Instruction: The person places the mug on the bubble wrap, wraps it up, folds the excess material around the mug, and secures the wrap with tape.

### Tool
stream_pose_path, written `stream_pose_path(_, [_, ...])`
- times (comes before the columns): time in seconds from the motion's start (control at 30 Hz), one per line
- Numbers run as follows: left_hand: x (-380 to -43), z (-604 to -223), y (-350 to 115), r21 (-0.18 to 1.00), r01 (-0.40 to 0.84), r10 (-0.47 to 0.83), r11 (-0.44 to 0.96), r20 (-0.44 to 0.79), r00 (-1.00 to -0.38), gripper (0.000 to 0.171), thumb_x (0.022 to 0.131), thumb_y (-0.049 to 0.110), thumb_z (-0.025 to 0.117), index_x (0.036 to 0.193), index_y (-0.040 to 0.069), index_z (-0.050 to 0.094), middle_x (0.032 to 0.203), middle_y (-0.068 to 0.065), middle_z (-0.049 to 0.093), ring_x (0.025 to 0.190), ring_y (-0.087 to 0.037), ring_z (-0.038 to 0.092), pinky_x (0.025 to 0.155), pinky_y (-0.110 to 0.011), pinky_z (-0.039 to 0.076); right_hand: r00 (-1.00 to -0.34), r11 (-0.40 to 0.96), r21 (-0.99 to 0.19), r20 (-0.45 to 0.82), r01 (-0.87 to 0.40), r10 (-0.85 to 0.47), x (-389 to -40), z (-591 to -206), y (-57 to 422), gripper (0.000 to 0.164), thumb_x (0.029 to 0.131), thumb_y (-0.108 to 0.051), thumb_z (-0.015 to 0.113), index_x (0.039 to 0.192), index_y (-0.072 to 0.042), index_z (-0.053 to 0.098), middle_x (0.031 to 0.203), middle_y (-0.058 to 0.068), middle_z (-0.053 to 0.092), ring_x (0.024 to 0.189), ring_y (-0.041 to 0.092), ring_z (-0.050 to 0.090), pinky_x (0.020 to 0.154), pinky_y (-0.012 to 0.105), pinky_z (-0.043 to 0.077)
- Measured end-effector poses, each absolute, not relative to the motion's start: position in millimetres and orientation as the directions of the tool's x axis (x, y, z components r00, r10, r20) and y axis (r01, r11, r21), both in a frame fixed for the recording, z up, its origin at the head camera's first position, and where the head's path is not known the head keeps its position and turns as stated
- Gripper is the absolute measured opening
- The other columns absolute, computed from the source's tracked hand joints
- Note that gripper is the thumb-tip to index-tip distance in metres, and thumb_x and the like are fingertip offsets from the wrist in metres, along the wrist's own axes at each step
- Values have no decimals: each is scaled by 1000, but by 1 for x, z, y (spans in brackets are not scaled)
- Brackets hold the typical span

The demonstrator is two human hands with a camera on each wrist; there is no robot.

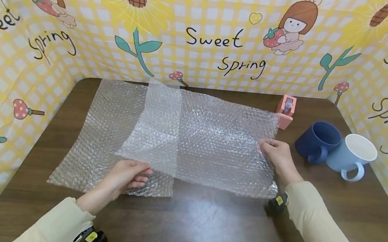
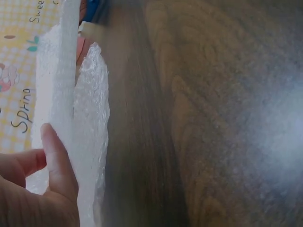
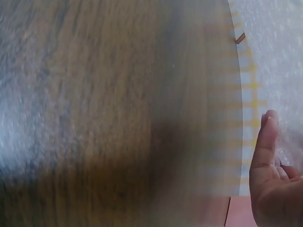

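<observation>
Fingers (image 1: 141, 166) of the left hand (image 1: 122, 178) pinch a bubble-wrap sheet (image 1: 223, 144) by its near edge, those of the right hand (image 1: 280, 158) its right edge; it overlaps another sheet (image 1: 95, 133) on the dark wooden surface (image 1: 199, 229). Yellow checked cloth (image 1: 214, 3) rises behind and at both sides.

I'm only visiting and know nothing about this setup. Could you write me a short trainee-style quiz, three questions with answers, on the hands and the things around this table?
1. What material do the left hand and the right hand both hold?

2. Fill the gap: the yellow checked cloth behind the table reads "____ Spring".

3. In the head view, put these in order from left to right: light blue mug, pink tape dispenser, dark blue mug.

Key:
1. Bubble wrap.
2. Sweet.
3. Pink tape dispenser, dark blue mug, light blue mug.
</observation>
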State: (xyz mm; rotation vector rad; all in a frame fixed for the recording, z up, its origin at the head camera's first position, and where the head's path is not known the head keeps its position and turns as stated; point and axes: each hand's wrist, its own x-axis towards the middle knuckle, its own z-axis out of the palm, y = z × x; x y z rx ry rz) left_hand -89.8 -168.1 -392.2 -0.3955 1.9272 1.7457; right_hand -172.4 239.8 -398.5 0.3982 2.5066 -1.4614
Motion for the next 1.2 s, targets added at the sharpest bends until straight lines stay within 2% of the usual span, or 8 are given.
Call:
stream_pose_path(0.3, [-95,-385,-179,777,-551,287,303,-626,-725,43,97,40,51,102,-3,58,71,6,64,57,-1,59,57,-15,52,-933,467,-811,-342,352,108,-174,-400,240,34,96,-30,53,106,2,61,72,-11,48,81,11,44,67,22,40])
stream_pose_path(0.4, [-97,-371,-174,819,-379,309,432,-529,-790,41,99,37,49,94,-2,59,70,3,62,57,-4,56,55,-16,50,-936,465,-816,-334,344,107,-173,-400,239,33,95,-29,54,105,2,62,73,-12,49,80,10,45,68,22,41])
stream_pose_path(0.53, [-108,-352,-175,767,-83,183,637,-254,-950,37,99,28,50,106,-7,61,85,-13,67,72,-17,61,66,-28,52,-943,438,-836,-317,330,105,-171,-400,238,28,95,-28,54,98,-1,62,70,-13,49,79,9,45,68,21,41])
stream_pose_path(0.63, [-124,-350,-186,678,-53,65,733,-147,-987,37,98,24,49,120,-5,57,111,-25,64,95,-34,62,80,-42,52,-941,424,-842,-323,334,102,-169,-400,236,29,95,-29,53,101,-1,60,73,-12,49,82,10,46,71,22,42])
stream_pose_path(0.87, [-159,-367,-215,725,-245,19,644,-335,-942,52,102,19,34,144,-10,25,146,-36,29,131,-50,36,104,-55,40,-926,406,-835,-366,371,93,-168,-399,234,31,98,-33,49,104,-3,57,82,-7,48,89,14,43,78,26,39])
stream_pose_path(1.03, [-171,-373,-220,730,-312,20,609,-407,-913,50,104,32,30,114,-11,53,90,-19,62,82,-27,60,76,-34,51,-926,377,-848,-367,373,89,-168,-401,234,20,97,-30,50,89,-12,54,75,-11,47,80,9,45,75,23,42])
stream_pose_path(1.1, [-174,-374,-218,728,-321,2,605,-405,-914,47,103,36,32,81,1,54,61,-1,50,57,-13,47,56,-26,43,-924,368,-850,-373,376,82,-168,-402,233,19,98,-30,49,89,-14,53,73,-12,46,78,7,45,73,21,43])
stream_pose_path(1.2, [-177,-375,-214,725,-320,-16,610,-392,-920,47,102,37,36,69,6,48,53,6,42,48,-7,38,48,-23,38,-921,351,-855,-386,382,62,-168,-403,232,20,99,-29,46,96,-11,54,81,-8,49,83,9,46,78,23,45])
